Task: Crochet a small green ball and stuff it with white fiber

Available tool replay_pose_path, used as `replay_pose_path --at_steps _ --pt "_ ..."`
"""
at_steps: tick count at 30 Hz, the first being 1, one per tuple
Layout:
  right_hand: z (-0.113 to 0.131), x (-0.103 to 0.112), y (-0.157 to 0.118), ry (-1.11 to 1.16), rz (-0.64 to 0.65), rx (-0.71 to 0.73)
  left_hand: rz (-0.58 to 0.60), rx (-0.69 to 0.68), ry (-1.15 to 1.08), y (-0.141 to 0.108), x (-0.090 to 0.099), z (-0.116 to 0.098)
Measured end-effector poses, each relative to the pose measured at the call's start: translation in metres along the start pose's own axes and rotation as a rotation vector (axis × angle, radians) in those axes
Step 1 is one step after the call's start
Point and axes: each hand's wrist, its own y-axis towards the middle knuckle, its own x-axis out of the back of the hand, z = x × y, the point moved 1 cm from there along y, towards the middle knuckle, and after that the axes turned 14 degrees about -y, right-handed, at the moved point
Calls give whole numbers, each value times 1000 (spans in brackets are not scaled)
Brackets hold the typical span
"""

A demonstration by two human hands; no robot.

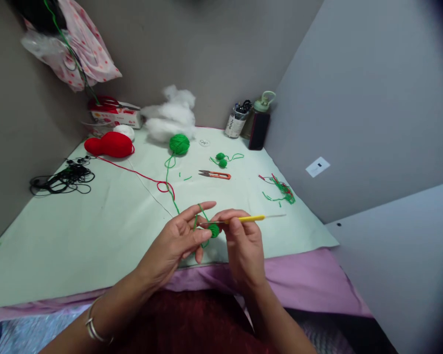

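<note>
Near the table's front edge, my left hand (180,235) pinches a small round green crochet piece (214,230), with green yarn looped over its raised index finger. My right hand (245,241) grips the yellow handle of a crochet hook (251,218); the hook's thin metal tip reaches left to the top of the green piece. From my left hand the yarn runs back to a green yarn ball (179,144). Orange-handled thread snips (214,174) lie beyond my hands, with two small green crocheted pieces (222,160) behind them.
A red yarn bundle (110,145) and tangled black cords (64,178) lie left. White stuffing (172,115) sits at the back, near a box (116,117). A pen cup (235,124), bottle (263,103) and phone (259,131) stand back right. Yarn scraps (282,189) lie right.
</note>
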Motion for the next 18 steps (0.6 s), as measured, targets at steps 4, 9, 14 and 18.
replay_pose_path --at_steps 4,9,14,18 --pt "10 13 19 272 40 -187 28 -136 333 10 25 -39" --pt "22 45 38 457 28 -206 -177 -391 839 15 62 -132" --pt "28 61 43 534 -22 -149 -665 -492 1234 11 90 -191" --pt "30 66 46 513 2 -141 -483 -283 1232 18 124 -180"
